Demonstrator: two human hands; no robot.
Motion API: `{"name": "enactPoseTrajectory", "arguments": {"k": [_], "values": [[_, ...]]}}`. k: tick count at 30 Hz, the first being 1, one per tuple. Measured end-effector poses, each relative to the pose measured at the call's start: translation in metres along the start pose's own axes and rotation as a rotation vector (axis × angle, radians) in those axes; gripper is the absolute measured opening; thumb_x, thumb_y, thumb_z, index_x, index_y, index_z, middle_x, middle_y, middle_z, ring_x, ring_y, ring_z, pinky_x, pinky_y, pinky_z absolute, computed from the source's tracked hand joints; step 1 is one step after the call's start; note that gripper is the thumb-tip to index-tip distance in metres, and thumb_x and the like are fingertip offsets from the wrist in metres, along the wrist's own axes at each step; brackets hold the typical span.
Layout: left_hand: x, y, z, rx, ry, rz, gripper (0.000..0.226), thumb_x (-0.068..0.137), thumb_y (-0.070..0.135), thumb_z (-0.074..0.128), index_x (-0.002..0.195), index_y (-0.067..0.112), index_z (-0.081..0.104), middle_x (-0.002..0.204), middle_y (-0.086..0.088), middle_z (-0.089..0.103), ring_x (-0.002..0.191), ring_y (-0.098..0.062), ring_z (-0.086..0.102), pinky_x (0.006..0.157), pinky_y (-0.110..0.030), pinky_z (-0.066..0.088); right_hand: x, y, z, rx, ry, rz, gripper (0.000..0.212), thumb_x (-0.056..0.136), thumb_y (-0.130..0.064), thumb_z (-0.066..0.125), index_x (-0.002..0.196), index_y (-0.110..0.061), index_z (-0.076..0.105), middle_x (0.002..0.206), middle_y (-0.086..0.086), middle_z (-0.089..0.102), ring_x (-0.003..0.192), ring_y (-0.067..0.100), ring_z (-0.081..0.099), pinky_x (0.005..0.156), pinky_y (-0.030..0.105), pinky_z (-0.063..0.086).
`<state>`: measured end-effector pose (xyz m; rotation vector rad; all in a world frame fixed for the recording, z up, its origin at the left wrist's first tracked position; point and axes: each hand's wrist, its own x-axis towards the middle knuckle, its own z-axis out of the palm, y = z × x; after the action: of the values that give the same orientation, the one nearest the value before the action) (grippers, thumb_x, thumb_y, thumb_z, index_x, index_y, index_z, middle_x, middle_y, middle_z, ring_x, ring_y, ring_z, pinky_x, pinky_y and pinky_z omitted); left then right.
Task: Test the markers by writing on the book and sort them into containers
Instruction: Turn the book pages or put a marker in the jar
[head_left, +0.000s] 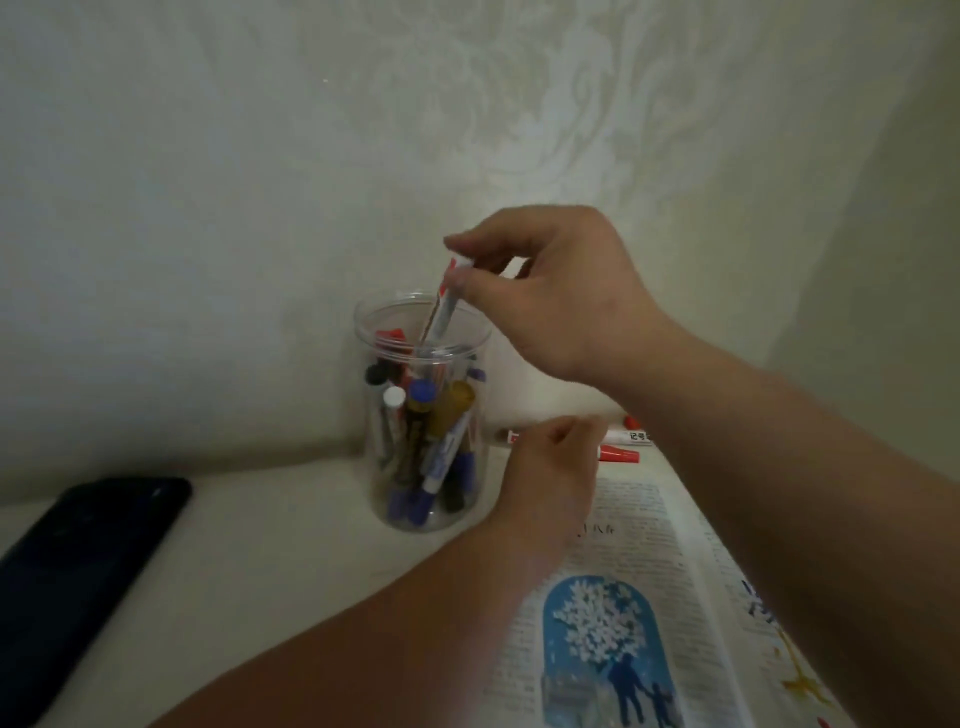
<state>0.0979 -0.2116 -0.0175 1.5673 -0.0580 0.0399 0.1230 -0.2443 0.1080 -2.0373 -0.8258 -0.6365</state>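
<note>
We see the right hand (550, 296) up over the clear jar (363, 322). Its fingers (460, 243) pinch the top end of a white marker (441, 312) with red on it. The marker points down, and its low end is just inside the mouth of the jar. The jar stands on the pale counter (270, 561), close to the wall (260, 182). It holds many other markers (431, 452) with blue, black, white, red and brown ends, all standing or leaning. The left hand (550, 467) is at 3 o'clock from the jar, just beside it. Its fingers are curled in, but we cannot tell if they hold anything. Two more red markers (621, 456) lie on the counter at 3 o'clock from the left hand, partly hidden behind it. The open book (639, 545) lies at 5 o'clock from the jar, under both arms. It has small print and a blue picture with a white tree. A dark phone (78, 561) lies flat at 8 o'clock from the jar, well apart from it.
</note>
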Motion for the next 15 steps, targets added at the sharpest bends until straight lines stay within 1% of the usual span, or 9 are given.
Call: {"name": "enactPoseTrajectory", "arguments": {"k": [3,5,6,7,9,11,12,13,15], "values": [[0.003,-0.001,0.004,0.012,-0.025,-0.016,0.053,0.095,0.015,0.047,0.042,0.02,0.046,0.039,0.008,0.04,0.037,-0.004,0.036,0.051,-0.023,0.029,0.002,-0.004,0.008,-0.202,-0.25,0.051,0.019,0.095,-0.023,0.064,0.108,-0.022,0.078,0.079,-0.026,0.059,0.077,-0.007,0.058,0.074,0.001,0.043],[0.003,-0.002,0.004,0.016,-0.013,0.015,0.051,0.096,0.013,0.046,0.046,0.019,0.039,0.038,0.008,0.038,0.036,-0.003,0.035,0.049,-0.019,0.029,0.003,-0.003,0.012,-0.216,-0.379,0.088,0.027,0.098,-0.027,0.055,0.102,-0.014,0.078,0.087,-0.01,0.071,0.085,0.008,0.064,0.08,0.016,0.05],[0.006,-0.006,0.005,-0.007,-0.013,0.024,0.051,0.097,0.011,0.046,0.048,0.02,0.037,0.037,0.009,0.037,0.036,-0.003,0.036,0.045,-0.014,0.028,0.003,-0.003,0.012,-0.187,-0.418,0.111,0.031,0.099,-0.027,0.052,0.101,-0.008,0.076,0.095,0.001,0.073,0.09,0.015,0.063,0.082,0.023,0.05],[0.006,-0.007,0.003,-0.022,-0.017,0.029,0.05,0.098,0.009,0.047,0.05,0.021,0.037,0.036,0.011,0.037,0.035,-0.001,0.037,0.042,-0.01,0.026,0.001,-0.003,0.012,-0.154,-0.436,0.115,0.034,0.101,-0.026,0.048,0.102,-0.005,0.075,0.106,0.004,0.073,0.097,0.015,0.059,0.085,0.019,0.045],[0.004,-0.005,0.002,-0.049,-0.013,0.03,0.048,0.1,0.008,0.048,0.056,0.024,0.042,0.037,0.015,0.043,0.038,0.004,0.043,0.042,-0.007,0.03,-0.003,-0.003,0.006,-0.121,-0.361,0.041,0.033,0.104,-0.021,0.045,0.112,-0.01,0.075,0.123,-0.005,0.067,0.103,-0.003,0.048,0.091,0.004,0.03],[0.004,-0.005,0.002,-0.023,-0.002,0.062,0.05,0.101,0.01,0.051,0.052,0.023,0.05,0.039,0.017,0.047,0.04,0.005,0.045,0.045,-0.006,0.033,-0.009,0.007,-0.008,-0.111,-0.148,-0.016,0.03,0.101,-0.017,0.048,0.117,-0.02,0.073,0.122,-0.012,0.065,0.105,-0.01,0.047,0.097,0.006,0.03],[0.004,-0.004,0.001,-0.041,0.007,0.056,0.055,0.1,0.013,0.053,0.046,0.022,0.055,0.04,0.015,0.049,0.04,0.004,0.045,0.046,-0.008,0.034,-0.014,0.016,-0.018,-0.103,-0.05,0.019,0.027,0.099,-0.016,0.052,0.114,-0.023,0.073,0.115,-0.015,0.066,0.102,-0.008,0.05,0.095,0.01,0.036],[0.003,-0.003,0.001,-0.073,0.012,0.036,0.057,0.1,0.017,0.054,0.044,0.024,0.059,0.041,0.014,0.05,0.041,0.004,0.046,0.048,-0.012,0.037,-0.02,0.027,-0.029,-0.11,0.018,0.081,0.025,0.096,-0.015,0.056,0.11,-0.026,0.074,0.108,-0.018,0.066,0.093,-0.007,0.054,0.086,0.01,0.04],[0.003,-0.004,0.003,-0.119,0.004,0.032,0.057,0.1,0.021,0.055,0.043,0.025,0.059,0.044,0.012,0.05,0.043,0.001,0.047,0.05,-0.018,0.039,-0.036,0.054,-0.056,-0.245,0.033,0.235,0.02,0.091,-0.016,0.063,0.102,-0.028,0.075,0.094,-0.021,0.067,0.079,-0.009,0.058,0.072,0.005,0.04]]}}
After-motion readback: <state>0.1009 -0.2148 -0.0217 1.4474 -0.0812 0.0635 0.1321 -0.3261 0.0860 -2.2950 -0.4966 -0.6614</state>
